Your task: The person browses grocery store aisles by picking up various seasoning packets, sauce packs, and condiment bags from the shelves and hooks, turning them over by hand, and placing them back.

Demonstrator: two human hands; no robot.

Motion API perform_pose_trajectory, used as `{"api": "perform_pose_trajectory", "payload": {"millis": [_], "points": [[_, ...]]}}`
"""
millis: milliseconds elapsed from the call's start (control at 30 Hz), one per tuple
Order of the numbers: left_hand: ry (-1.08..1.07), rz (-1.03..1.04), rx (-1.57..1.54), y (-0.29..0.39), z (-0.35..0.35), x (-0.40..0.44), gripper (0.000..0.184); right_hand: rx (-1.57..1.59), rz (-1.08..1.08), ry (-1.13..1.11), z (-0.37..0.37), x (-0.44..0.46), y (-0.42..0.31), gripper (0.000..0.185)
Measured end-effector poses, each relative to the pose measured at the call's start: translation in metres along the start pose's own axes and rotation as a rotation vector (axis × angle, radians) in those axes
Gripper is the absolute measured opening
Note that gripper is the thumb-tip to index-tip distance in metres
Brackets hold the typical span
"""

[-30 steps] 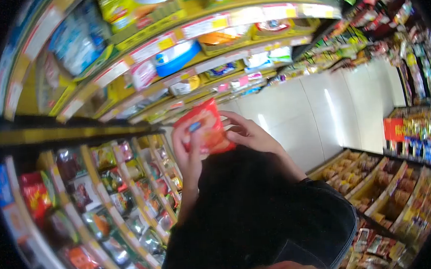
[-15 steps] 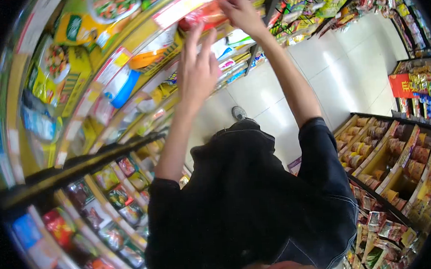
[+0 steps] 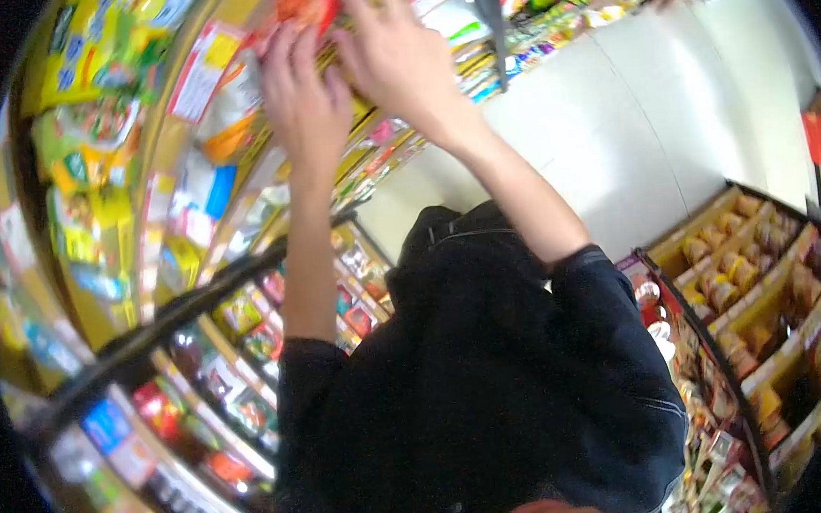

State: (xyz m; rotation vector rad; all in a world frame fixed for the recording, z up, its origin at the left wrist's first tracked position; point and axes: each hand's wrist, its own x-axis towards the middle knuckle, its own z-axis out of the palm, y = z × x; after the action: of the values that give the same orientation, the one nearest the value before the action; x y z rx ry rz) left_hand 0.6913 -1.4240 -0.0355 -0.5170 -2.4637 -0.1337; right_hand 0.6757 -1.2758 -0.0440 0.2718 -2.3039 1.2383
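A shiny red packet [image 3: 309,7] lies on the shelf at the top of the view, between my two hands. My left hand [image 3: 305,98] has its fingers bent over the packet's lower left edge. At its right end, the fingers of my right hand [image 3: 398,60] are closed against it, with the thumb lower down. Motion blur softens the fingertips, and both hands cover part of the packet. A white and orange bag [image 3: 230,117] lies just left of my left hand, near a price label [image 3: 206,67] on the shelf edge.
Yellow-green bags [image 3: 93,135] fill the shelves at left. Below them is a dark-edged case with packaged goods [image 3: 240,314]. A dark shelf post [image 3: 489,26] stands right of my hands. Pale floor tiles [image 3: 618,121] lie beyond, with compartmented bins [image 3: 722,284] at right.
The view has swung and come closer to the shelf. My hands have moved nearer each other around the red packet, and my left fingers have come onto its edge.
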Motion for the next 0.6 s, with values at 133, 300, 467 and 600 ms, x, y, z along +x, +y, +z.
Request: {"api": "perform_pose_trajectory", "payload": {"millis": [133, 300, 467, 600], "points": [[-0.006, -0.026, -0.034, 0.006, -0.011, -0.010, 0.062, 0.184, 0.043, -0.090, -0.040, -0.060, 0.004, 0.058], [0.002, -0.167, -0.070, 0.035, -0.043, -0.017, 0.071, 0.337, 0.381, -0.156, -0.067, -0.144, 0.016, 0.054], [0.076, -0.326, -0.222, 0.070, -0.045, -0.088, 0.056, 0.423, 0.630, -0.308, -0.086, -0.228, 0.041, 0.049], [-0.101, -0.510, -0.600, 0.123, -0.065, -0.199, 0.044, 0.191, 0.605, -0.481, -0.116, -0.306, 0.070, 0.040]]}}
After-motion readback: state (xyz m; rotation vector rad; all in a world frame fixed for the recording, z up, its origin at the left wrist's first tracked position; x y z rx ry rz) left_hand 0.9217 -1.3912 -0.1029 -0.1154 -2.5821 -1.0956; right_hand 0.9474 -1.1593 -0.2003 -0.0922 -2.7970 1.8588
